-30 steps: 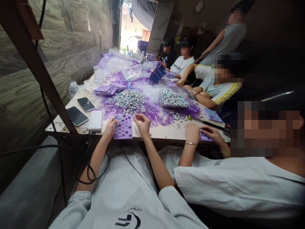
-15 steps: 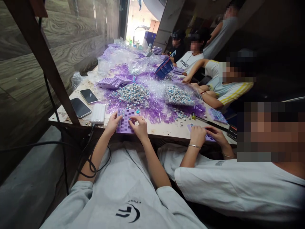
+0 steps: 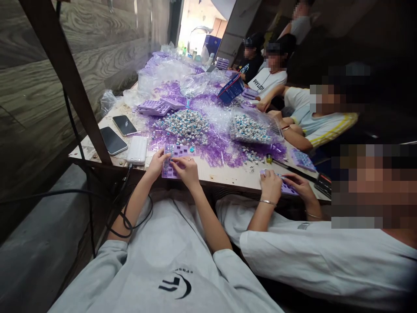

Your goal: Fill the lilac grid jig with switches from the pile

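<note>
At the table's near edge lies a purple tray with square holes [image 3: 181,149]. My left hand [image 3: 156,165] grips its left edge, thumb on top. Along that side, a strip of small clear and bluish pieces fills the holes. My right hand [image 3: 188,172] is over the tray, its thumb and forefinger pinched together close to my left thumb. Whatever is between those fingertips is too small to make out. Just beyond the tray sits a small turquoise piece [image 3: 192,149], and behind it a heap of small white-and-blue parts [image 3: 186,124].
Two phones [image 3: 113,141] [image 3: 124,125] and a white power bank [image 3: 137,150] with a cable lie left. Purple clear strips [image 3: 213,155], stacked purple trays [image 3: 151,107] and a clear bin of parts [image 3: 250,128] cover the table. A co-worker's hands [image 3: 271,184] work at right.
My right hand has moved left across the tray, from its right part to the filled strip near my left thumb. My left hand still grips the tray. The whole view has shifted slightly.
</note>
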Available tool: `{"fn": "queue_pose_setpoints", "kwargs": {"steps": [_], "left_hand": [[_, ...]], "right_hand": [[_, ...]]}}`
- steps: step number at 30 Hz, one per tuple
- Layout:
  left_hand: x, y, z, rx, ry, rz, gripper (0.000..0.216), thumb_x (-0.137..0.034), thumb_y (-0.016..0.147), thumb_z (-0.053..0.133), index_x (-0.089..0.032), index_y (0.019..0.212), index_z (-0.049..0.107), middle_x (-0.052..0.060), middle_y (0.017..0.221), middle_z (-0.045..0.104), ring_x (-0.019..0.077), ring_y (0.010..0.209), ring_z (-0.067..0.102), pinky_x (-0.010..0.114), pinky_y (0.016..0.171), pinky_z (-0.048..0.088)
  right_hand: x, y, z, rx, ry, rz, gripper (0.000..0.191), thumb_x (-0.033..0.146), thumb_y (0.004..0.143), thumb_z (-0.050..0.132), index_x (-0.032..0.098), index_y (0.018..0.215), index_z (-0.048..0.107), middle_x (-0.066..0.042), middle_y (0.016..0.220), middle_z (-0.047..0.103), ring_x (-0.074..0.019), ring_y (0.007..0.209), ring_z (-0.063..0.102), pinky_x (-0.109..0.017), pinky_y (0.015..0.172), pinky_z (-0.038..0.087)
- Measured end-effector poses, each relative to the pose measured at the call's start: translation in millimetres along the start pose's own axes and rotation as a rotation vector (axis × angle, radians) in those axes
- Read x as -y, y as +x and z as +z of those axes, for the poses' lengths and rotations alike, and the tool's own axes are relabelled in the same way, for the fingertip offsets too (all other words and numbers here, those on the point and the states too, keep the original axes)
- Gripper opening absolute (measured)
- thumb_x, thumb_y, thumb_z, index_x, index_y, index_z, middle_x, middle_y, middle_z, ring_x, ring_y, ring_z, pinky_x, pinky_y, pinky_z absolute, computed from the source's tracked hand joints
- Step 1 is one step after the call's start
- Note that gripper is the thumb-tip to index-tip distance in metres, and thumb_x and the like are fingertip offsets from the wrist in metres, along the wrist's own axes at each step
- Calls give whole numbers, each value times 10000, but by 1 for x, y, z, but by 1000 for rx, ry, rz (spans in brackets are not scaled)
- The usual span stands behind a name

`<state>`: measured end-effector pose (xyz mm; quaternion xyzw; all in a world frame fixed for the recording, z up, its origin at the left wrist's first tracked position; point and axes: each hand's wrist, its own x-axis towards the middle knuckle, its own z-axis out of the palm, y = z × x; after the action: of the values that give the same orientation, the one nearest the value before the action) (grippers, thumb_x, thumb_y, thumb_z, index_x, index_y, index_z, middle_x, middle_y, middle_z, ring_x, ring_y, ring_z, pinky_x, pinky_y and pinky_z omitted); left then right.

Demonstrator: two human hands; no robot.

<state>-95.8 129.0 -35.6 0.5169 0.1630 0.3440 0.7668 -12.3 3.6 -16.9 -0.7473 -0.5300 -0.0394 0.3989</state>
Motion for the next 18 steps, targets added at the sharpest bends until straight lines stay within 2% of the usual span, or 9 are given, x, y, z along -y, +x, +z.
{"fn": "queue_pose_setpoints", "kwargs": {"steps": [7,18], "left_hand": [[0,0,0,5,-16,-6,358,-289,673,726,-174,1010,690,36,993,710,230,1010,636,340,948,455],[4,2,-1,-16,-8,14,332,-296,663,735,-164,964,690,30,931,716,213,932,648,309,862,476]], "right_hand": [[0,3,0,22,-33,-52,159,281,935,640,265,1037,760,-37,1010,733,-212,989,639,-327,940,467],[11,5,-5,27,-128,-137,180,223,939,598,240,1033,751,-77,961,682,-267,990,550,-392,923,471]]}}
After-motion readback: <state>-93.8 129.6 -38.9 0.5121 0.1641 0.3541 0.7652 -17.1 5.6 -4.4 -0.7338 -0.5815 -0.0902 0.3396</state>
